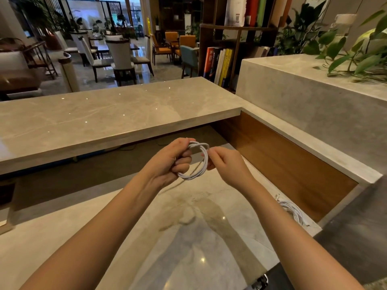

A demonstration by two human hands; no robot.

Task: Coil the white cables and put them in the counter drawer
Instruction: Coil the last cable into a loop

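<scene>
Hands are seen raised above a marble work surface behind a reception counter, with a white cable wound into a small loop of several turns between them. The coil is gripped by the left hand, whose fingers are curled shut around one side of the loop, while the opposite side is pinched between thumb and fingertips of the right hand, apparently as the last turn or the loose end is being tucked in. A second white cable is left lying in a loose bundle on the lower surface, near the wood-panelled side wall and just beyond the right forearm; whether it has been properly coiled cannot be told from this angle. No open drawer is visible, though a metal fitting is glimpsed at the near edge of the surface and what it belongs to cannot be made out. The task is judged to be roughly at its midpoint: one cable is nearly coiled, the other is yet to be dealt with, and nothing has been stowed.
</scene>
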